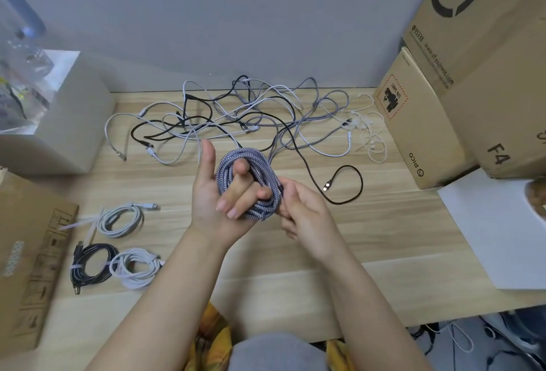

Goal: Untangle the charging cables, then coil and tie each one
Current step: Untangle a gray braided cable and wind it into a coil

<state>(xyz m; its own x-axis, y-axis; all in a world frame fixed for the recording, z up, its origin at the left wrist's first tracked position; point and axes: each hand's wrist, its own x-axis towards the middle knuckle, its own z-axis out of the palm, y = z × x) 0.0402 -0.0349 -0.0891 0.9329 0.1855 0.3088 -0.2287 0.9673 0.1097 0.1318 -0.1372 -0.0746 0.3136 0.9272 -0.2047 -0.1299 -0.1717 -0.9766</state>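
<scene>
At centre table, the blue braided cable (pixel 249 184) is looped around the left hand (pixel 218 193)'s curled fingers as a winding form, while its strand is pinched at three o'clock by the right hand (pixel 301 211).

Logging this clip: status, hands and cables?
Left hand inside braided coil, right hand pinching its edge. Three tied coils left. Tangle remains behind.
</scene>
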